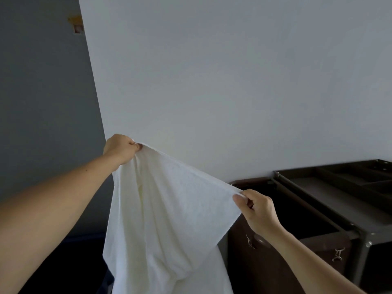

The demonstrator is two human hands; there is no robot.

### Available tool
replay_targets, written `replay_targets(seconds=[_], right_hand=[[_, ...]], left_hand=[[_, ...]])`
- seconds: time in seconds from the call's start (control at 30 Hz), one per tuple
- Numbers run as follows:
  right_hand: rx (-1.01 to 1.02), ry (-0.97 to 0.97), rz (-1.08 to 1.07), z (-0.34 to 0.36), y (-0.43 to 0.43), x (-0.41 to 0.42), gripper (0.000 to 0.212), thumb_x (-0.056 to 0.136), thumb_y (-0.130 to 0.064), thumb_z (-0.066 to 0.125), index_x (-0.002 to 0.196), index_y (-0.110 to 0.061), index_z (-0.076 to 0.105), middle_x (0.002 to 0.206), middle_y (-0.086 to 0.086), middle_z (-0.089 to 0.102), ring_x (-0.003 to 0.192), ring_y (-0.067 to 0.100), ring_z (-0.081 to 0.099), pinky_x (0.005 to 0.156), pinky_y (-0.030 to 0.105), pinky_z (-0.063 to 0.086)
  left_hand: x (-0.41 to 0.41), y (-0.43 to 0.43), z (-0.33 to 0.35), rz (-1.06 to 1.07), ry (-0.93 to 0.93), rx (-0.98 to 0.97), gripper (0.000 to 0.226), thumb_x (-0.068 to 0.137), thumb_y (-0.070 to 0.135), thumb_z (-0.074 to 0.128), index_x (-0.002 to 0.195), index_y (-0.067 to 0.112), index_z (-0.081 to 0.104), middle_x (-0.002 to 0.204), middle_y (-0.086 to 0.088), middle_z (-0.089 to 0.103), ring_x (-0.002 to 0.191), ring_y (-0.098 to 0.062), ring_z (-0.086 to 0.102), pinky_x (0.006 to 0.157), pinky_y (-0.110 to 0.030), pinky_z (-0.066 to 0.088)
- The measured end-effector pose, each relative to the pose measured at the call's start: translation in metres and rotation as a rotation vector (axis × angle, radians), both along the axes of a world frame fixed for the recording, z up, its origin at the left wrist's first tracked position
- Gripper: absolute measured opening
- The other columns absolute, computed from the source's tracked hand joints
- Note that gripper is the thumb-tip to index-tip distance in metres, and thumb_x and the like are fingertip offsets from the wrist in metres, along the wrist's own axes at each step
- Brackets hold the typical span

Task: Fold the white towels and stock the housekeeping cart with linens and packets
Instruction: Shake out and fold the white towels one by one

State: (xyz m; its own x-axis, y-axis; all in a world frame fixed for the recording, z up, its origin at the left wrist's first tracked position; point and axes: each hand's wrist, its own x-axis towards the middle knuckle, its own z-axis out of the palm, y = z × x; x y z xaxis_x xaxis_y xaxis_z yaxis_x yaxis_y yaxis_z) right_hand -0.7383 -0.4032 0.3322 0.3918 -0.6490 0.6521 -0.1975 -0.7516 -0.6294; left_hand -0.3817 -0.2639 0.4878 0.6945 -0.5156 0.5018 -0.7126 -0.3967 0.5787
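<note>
A: Nearest us is the left forearm point(53, 204), bare, reaching up from the lower left. What's at the end of it?

B: The left hand point(121, 148), fingers curled tight round one top corner of the white towel point(169, 219). The right hand point(258, 211) sits lower and further right, pinching the other corner between thumb and fingers. Both grip cloth.

A: And the towel itself?

B: It is held up in the air in front of the pale wall point(233, 81). The top edge is stretched on a slant between the two hands. The rest hangs in loose folds and runs out of the bottom of the view.

A: Which step is that?

B: I'd say the very start of a fold. The towel is spread by its corners and shows no crease yet. The next move likely calls for levelling the hands, then bringing the corners together so the edges meet squarely.

A: Where would it go afterwards?

B: The dark cart point(339, 209) stands to the right against the wall. Its top tray point(364, 181) is split into compartments, and a brown bag point(286, 251) hangs on its near end. What the lower shelves hold is out of view.

A: Anything in the way?

B: The right hand is just in front of the bag's rim, so the hanging cloth could brush it. No worktop shows for laying the towel flat.
</note>
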Motion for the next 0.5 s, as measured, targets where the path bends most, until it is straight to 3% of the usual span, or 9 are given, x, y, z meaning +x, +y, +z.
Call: replay_targets(seconds=[0.07, 0.13, 0.17, 0.2, 0.27, 0.4, 0.5], right_hand=[[0.134, -0.024, -0.004, 0.003, -0.001, 0.000, 0.040, 0.095, -0.029, 0.065, 0.058, -0.024, 0.049, 0.052, -0.001, 0.047, 0.050, 0.008, 0.040, 0.052, 0.025, 0.035], [0.281, -0.088, 0.057, 0.009, 0.002, 0.001, 0.019, 0.094, -0.024, 0.066, 0.075, -0.028, 0.063, 0.061, 0.003, 0.062, 0.055, 0.012, 0.055, 0.053, 0.027, 0.044], [0.383, -0.128, 0.110, 0.013, 0.004, 0.002, 0.012, 0.093, -0.021, 0.066, 0.090, -0.033, 0.065, 0.069, 0.001, 0.069, 0.060, 0.013, 0.063, 0.054, 0.026, 0.049], [0.475, -0.149, 0.127, 0.014, 0.003, 0.003, 0.018, 0.093, -0.018, 0.066, 0.101, -0.034, 0.063, 0.076, 0.001, 0.072, 0.064, 0.013, 0.066, 0.054, 0.024, 0.051], [0.605, -0.102, 0.018, 0.013, -0.003, 0.002, 0.020, 0.092, -0.012, 0.066, 0.107, -0.024, 0.063, 0.085, 0.003, 0.072, 0.063, 0.017, 0.065, 0.050, 0.024, 0.050], [0.838, 0.283, -0.118, -0.007, -0.012, -0.007, 0.019, 0.087, -0.001, 0.062, 0.103, 0.007, 0.068, 0.069, 0.006, 0.062, 0.050, 0.014, 0.055, 0.046, 0.026, 0.046], [0.818, 0.425, -0.080, -0.012, -0.003, 0.001, 0.018, 0.087, -0.001, 0.060, 0.101, 0.006, 0.067, 0.067, 0.007, 0.061, 0.049, 0.013, 0.058, 0.047, 0.025, 0.049]], left_hand=[[-0.004, 0.000, -0.001, -0.004, 0.004, 0.021, 0.040, 0.092, 0.031, 0.068, 0.072, -0.004, 0.067, 0.072, -0.012, 0.064, 0.071, -0.026, 0.059, 0.060, -0.031, 0.040], [-0.006, -0.001, -0.001, 0.008, 0.030, 0.040, 0.038, 0.092, 0.024, 0.064, 0.068, -0.005, 0.064, 0.067, -0.015, 0.059, 0.064, -0.028, 0.055, 0.056, -0.030, 0.037], [-0.005, -0.001, -0.003, 0.019, 0.050, 0.049, 0.037, 0.091, 0.017, 0.060, 0.058, -0.001, 0.055, 0.061, -0.013, 0.051, 0.057, -0.026, 0.047, 0.052, -0.029, 0.032], [-0.004, -0.001, -0.006, 0.025, 0.068, 0.056, 0.039, 0.088, 0.011, 0.055, 0.052, 0.007, 0.041, 0.056, -0.009, 0.039, 0.053, -0.023, 0.035, 0.050, -0.028, 0.024], [-0.002, 0.002, -0.015, 0.008, 0.119, 0.086, 0.040, 0.087, 0.005, 0.049, 0.056, 0.017, 0.026, 0.058, -0.003, 0.026, 0.055, -0.019, 0.023, 0.053, -0.028, 0.017], [0.008, 0.011, -0.048, -0.019, 0.221, 0.157, 0.019, 0.095, 0.010, 0.053, 0.076, 0.015, 0.050, 0.083, -0.008, 0.046, 0.076, -0.021, 0.040, 0.070, -0.031, 0.034], [0.004, 0.017, -0.065, -0.062, 0.278, 0.158, 0.020, 0.098, 0.011, 0.054, 0.106, 0.012, 0.072, 0.116, -0.007, 0.064, 0.111, -0.028, 0.058, 0.098, -0.036, 0.044]])
